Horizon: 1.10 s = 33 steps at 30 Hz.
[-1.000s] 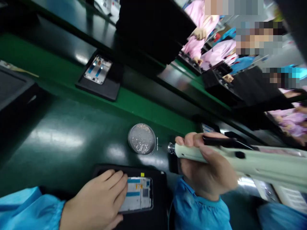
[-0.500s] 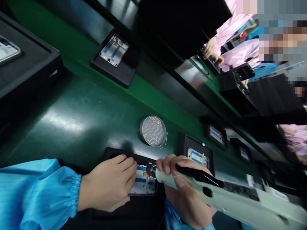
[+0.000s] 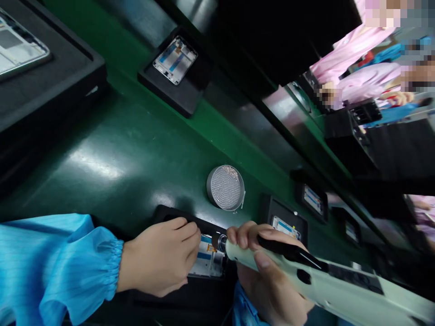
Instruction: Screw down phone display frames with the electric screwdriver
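My right hand wraps round a pale green electric screwdriver, with the thumb below its black lever. The screwdriver's tip end is over the upper edge of an open phone frame; the bit's exact contact is hidden. This silver frame has blue strips and an orange flex piece, and lies in a black tray. My left hand is closed over the frame's left end, its fingers pressed together and curled, fingertips partly hidden.
A round screw dish, dotted with small holes, stands beyond the tray on the green bench. More phone frames lie in black trays at the back and right. A raised black block is at left. Co-workers in pink sleeves sit opposite.
The view has shifted slightly, so the bench things appear farther right. Both hands keep their places at the phone frame, with the screwdriver tip still at its upper edge.
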Motion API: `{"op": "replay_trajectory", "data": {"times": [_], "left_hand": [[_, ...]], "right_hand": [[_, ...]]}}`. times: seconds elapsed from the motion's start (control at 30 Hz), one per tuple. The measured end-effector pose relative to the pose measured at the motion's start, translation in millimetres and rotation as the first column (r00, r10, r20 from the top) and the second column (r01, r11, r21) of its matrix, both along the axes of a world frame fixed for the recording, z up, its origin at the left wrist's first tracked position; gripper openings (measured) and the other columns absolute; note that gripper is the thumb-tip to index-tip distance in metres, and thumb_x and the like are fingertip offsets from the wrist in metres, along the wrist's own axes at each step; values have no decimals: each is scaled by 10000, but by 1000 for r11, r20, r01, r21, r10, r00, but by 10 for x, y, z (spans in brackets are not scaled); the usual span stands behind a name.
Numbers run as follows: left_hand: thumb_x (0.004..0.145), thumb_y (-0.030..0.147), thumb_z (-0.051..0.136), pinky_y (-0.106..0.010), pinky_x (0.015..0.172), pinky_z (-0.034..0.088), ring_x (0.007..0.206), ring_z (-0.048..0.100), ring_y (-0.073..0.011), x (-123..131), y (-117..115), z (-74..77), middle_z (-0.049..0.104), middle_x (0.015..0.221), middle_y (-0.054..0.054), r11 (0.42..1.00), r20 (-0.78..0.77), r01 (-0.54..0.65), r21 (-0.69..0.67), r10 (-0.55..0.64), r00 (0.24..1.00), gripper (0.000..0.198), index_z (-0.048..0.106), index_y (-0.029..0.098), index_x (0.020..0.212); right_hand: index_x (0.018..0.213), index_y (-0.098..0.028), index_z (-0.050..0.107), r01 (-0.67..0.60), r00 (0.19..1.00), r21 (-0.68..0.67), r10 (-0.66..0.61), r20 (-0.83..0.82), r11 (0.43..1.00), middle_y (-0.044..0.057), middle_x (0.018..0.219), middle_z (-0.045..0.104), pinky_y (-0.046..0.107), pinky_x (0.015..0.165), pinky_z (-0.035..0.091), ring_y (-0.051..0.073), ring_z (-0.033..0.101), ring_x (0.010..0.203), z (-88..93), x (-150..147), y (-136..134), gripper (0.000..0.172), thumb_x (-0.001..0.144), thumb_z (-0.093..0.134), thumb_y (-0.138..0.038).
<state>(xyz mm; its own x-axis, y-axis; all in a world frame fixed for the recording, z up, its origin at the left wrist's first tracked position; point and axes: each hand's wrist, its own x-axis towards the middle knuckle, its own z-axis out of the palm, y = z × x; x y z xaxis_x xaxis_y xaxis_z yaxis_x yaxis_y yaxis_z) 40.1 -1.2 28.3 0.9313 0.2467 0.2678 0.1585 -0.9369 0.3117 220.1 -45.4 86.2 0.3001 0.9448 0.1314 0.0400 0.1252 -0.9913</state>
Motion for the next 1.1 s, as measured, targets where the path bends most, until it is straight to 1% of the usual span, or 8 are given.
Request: {"op": "replay_trajectory", "data": {"times": [0.17,0.3,0.5,0.63,0.7,0.87,1.0,1.1], "left_hand": [[898,482,591,-404,862,467,1040,600,-311,4,7,10,675,1164,-183,1000,7,4,-1,-4,1000,482,677,57,1110],[925,439,554,-412,851,461,1030,598,-303,4,1,-3,665,1173,-188,1000,14,6,-13,-5,1000,419,680,73,1086],[941,415,528,-407,847,458,1024,596,-293,4,3,4,668,1159,-182,1000,12,3,-22,-3,1000,382,685,89,1063],[942,412,528,-417,860,453,1037,596,-302,5,-4,-3,663,1181,-190,1000,11,6,-23,-5,1000,393,682,78,1082],[932,429,548,-419,865,451,1047,596,-306,0,-9,-3,663,1188,-191,1000,8,7,-22,-7,1000,419,677,70,1104],[887,532,623,-412,867,455,1058,592,-314,-10,-1,0,666,1189,-196,1000,0,2,-23,-2,1000,552,672,38,1130],[924,524,591,-410,879,461,1034,606,-297,10,9,-18,679,1150,-188,1000,13,-15,-16,16,1000,502,692,56,1075],[899,501,646,-417,890,473,1031,616,-302,27,-1,-24,684,1121,-194,999,23,-32,8,32,999,483,687,49,1065]], "right_hand": [[1012,-251,695,-23,1000,23,24,-20,999,1,739,545,338,620,496,147,541,698,-12,5,-3,218,824,629,-163],[1016,-252,694,-16,1000,22,17,-13,1000,4,738,544,343,618,493,150,535,695,-26,4,-9,219,825,629,-169],[962,-246,698,-15,1000,10,15,3,1000,-1,717,542,347,612,499,149,539,682,-19,-7,5,172,817,641,-175],[900,-247,696,-17,999,17,17,35,1000,-4,697,527,348,593,489,149,536,661,-24,-11,3,101,828,651,-193],[916,-245,694,-31,999,32,29,46,999,-2,698,533,347,589,488,154,540,667,-35,-4,-11,109,834,648,-191],[963,-235,684,-80,996,31,79,26,996,1,736,550,353,612,488,156,545,704,-84,22,-53,163,836,634,-146],[950,-237,686,-81,997,45,81,2,996,-2,742,557,360,626,501,154,549,701,-138,8,-51,161,825,643,-145],[970,-262,702,-62,998,47,64,-28,997,-4,745,586,361,625,503,158,564,698,-93,35,-19,201,809,652,-152]]}}
